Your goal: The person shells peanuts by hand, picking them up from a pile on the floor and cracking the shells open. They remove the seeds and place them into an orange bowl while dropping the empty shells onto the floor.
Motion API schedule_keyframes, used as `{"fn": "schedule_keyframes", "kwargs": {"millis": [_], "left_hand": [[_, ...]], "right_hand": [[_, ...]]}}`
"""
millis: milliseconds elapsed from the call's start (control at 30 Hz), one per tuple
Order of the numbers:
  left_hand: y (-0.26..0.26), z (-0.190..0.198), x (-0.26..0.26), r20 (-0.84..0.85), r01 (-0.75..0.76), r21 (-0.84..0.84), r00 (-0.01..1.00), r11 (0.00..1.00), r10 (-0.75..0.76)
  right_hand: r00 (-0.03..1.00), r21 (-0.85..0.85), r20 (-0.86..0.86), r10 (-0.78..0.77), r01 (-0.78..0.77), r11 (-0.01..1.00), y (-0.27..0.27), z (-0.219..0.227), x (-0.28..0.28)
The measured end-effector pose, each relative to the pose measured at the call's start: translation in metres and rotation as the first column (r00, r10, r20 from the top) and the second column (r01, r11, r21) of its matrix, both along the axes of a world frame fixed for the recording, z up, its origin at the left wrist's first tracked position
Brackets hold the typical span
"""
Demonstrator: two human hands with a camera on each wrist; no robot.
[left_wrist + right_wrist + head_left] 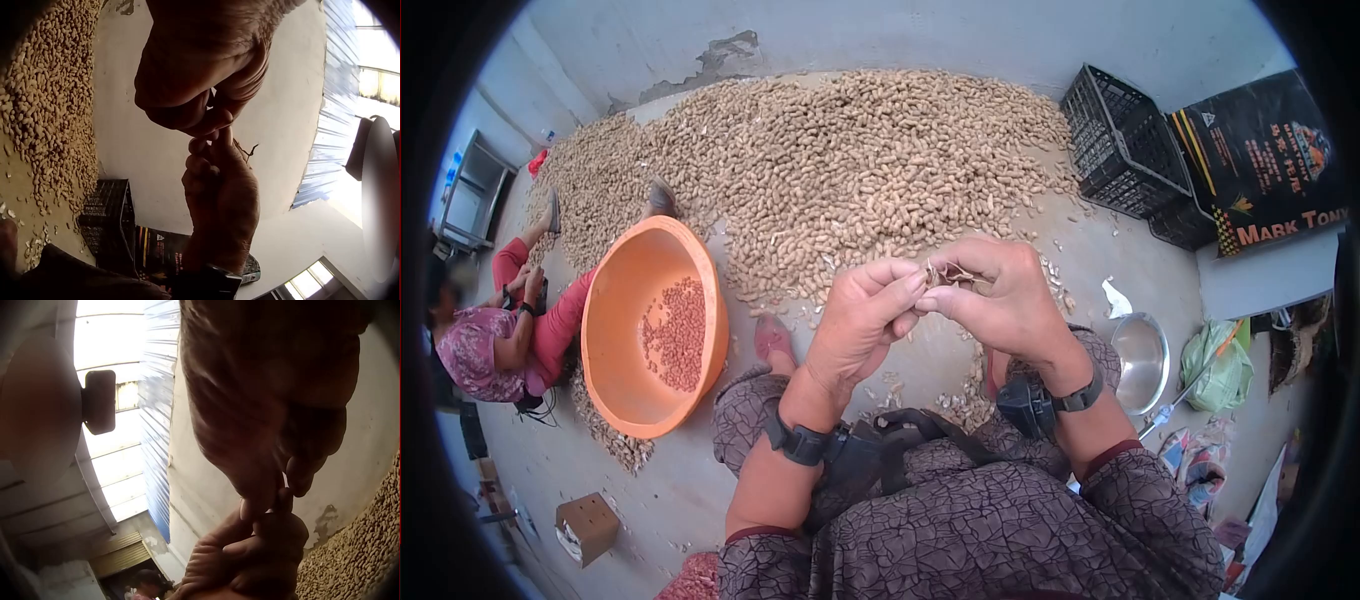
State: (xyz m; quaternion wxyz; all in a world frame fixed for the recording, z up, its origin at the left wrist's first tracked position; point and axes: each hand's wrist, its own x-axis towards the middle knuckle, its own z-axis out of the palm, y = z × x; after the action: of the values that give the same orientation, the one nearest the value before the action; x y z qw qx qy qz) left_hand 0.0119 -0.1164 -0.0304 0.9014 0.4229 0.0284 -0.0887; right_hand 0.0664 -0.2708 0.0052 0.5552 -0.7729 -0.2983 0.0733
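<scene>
A thin, brown, dry stem [956, 273] shows between the two hands, in front of the body. The left hand [862, 318] pinches at its left end with thumb and forefinger, other fingers curled. The right hand [1006, 303] holds it between thumb and bent fingers. In the left wrist view, a bit of the stem [246, 152] sticks out beside the right hand [222, 194], and the fingertips of both hands meet. The left hand [250, 556] is below the right hand [269, 400] in the right wrist view. Whether a peanut is between the fingertips is hidden.
Unshelled peanuts [880, 170] cover the floor along the wall. An orange basin [605, 330] with red kernels [675, 335] stands left, beside a seated person [495, 345]. Black crates [1115, 150], a printed sack [1265, 160] and a metal bowl [1141, 365] are on the right.
</scene>
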Motion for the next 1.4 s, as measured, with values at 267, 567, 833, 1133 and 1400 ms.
{"fn": "schedule_keyframes", "kwargs": {"millis": [267,567,833,1133,1400], "left_hand": [[-0.001,0.0,-0.001,-0.054,0.083,0.129,0.996,0.988,-0.077],[-0.005,0.0,-0.005,-0.007,-0.026,0.174,1.0,0.984,0.028],[-0.005,-0.005,-0.001,-0.063,-0.011,-0.013,0.998,1.0,0.01],[-0.002,-0.009,0.0,-0.273,-0.02,0.012,0.962,1.0,0.022],[0.003,-0.011,0.001,-0.243,0.062,0.015,0.968,0.998,-0.056]], "right_hand": [[0.952,-0.168,0.306,0.004,0.05,0.984,0.0,-0.002,-0.003],[0.956,-0.041,0.293,0.024,-0.013,0.999,0.004,-0.006,-0.006],[0.998,0.147,-0.054,0.012,-0.004,0.989,0.006,-0.005,-0.005],[0.94,-0.143,0.288,0.183,-0.147,0.979,0.006,-0.002,-0.009],[0.976,-0.139,-0.08,0.204,-0.213,0.967,-0.011,0.015,0.001]]}}
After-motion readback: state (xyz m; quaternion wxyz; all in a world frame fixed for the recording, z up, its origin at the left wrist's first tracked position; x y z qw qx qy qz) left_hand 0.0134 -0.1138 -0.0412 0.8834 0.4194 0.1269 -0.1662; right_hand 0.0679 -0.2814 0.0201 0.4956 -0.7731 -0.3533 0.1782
